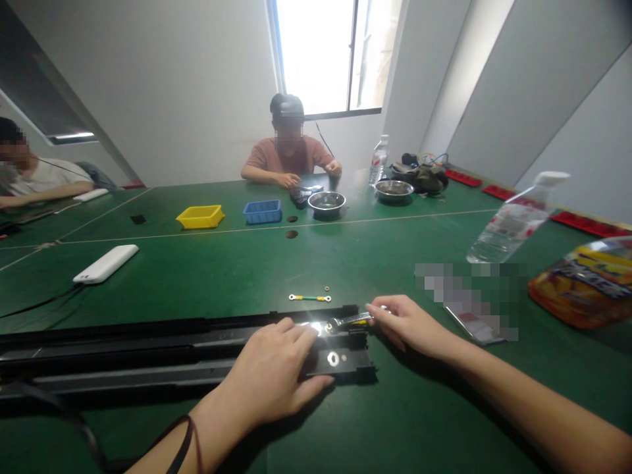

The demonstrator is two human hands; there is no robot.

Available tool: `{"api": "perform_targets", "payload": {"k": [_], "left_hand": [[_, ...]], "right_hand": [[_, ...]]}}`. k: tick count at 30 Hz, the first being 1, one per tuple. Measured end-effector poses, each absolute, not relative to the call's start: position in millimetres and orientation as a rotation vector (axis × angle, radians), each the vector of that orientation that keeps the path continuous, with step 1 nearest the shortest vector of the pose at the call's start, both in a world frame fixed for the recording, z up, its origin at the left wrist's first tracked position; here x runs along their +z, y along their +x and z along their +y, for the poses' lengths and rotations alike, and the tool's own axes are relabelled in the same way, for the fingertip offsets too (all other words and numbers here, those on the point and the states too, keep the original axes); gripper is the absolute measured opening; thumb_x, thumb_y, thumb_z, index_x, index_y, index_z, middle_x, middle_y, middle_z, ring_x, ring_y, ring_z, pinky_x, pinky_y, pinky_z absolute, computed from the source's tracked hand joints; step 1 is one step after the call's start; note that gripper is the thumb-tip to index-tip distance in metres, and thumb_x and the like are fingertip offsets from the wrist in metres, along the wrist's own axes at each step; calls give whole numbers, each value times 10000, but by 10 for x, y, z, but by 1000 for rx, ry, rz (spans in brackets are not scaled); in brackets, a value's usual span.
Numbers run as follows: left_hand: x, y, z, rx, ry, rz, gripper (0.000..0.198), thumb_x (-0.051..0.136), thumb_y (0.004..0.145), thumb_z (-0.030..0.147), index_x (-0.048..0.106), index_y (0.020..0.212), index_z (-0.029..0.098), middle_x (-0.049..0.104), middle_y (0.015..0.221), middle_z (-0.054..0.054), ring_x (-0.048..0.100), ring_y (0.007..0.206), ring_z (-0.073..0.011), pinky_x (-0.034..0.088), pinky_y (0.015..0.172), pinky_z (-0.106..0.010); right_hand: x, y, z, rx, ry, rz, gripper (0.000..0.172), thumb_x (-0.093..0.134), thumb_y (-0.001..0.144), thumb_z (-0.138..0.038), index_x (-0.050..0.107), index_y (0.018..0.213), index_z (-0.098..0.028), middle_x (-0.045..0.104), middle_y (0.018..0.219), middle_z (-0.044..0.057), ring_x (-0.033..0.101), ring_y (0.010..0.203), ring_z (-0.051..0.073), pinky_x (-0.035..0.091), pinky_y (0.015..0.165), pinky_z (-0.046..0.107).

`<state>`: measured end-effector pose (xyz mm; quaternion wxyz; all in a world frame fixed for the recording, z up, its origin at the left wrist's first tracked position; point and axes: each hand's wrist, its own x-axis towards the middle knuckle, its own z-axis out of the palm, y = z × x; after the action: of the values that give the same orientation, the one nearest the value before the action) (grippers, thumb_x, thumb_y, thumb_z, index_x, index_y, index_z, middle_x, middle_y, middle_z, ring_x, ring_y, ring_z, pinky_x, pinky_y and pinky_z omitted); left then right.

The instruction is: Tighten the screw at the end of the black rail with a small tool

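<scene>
A long black metal rail point(207, 352) lies across the table, its end near the middle of the view. My left hand point(276, 365) is wrapped over the rail close to that end, thumb along the near side and fingers on top. My right hand point(407, 322) pinches a silver wrench point(353, 318) by its handle. The wrench's head is at a small brass-coloured nut point(329, 327) on the rail; whether it fully surrounds the nut I cannot tell. Just beyond the rail lie a short green-and-yellow wire with ring terminals point(310, 298) and a loose nut point(326, 288).
A phone-like flat object point(474, 316), a water bottle point(516, 217) and an orange snack bag point(587, 283) stand or lie at right. A white power bank point(106, 264) is at left. Farther back are a yellow bin point(200, 216), a blue bin point(262, 211), metal bowls point(326, 209) and a seated person point(291, 151).
</scene>
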<state>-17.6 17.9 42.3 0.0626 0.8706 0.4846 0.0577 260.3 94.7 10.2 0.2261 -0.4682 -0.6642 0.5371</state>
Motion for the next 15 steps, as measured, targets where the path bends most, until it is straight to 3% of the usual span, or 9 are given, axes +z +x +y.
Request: {"api": "perform_targets", "payload": {"k": [15], "left_hand": [[421,-177,173,173,2624,1457,468,647,909,546,584,1252,234,693,1092,-77,599,981,-300,494,851,-447]], "right_hand": [[240,2649,905,1626,-1339,-2066,468,572,949,-582,634,779,-150,516,473,-37,456,373,88,299,362,174]]}}
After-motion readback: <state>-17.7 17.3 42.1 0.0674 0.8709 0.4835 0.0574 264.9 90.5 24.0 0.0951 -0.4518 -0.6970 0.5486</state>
